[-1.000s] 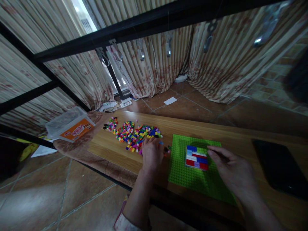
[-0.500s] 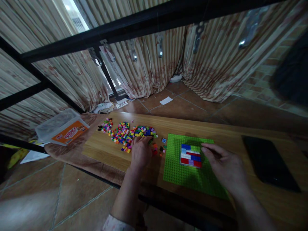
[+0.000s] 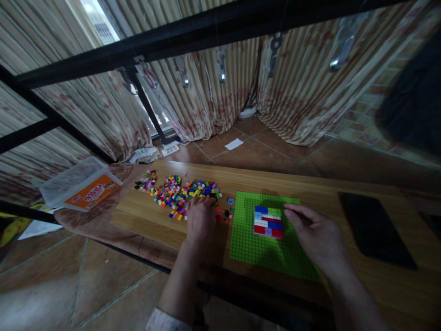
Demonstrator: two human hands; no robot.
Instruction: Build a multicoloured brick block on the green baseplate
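A green studded baseplate lies on the wooden table. A block of red, white and blue bricks is built on it. My right hand rests on the plate just right of that block, fingers curled with the forefinger pointing at it; whether it holds anything is hidden. A heap of small coloured bricks is spread at the left. My left hand lies palm down at the heap's near edge, fingertips bent into the bricks.
A dark flat tablet lies at the table's right. A clear plastic box with an orange label sits at the left end. Black metal frame bars cross above. Striped curtains and a tiled floor lie beyond.
The camera has swung a little, so everything sits further left in view. My left hand has shifted slightly within the bricks. My right hand stays beside the built block.
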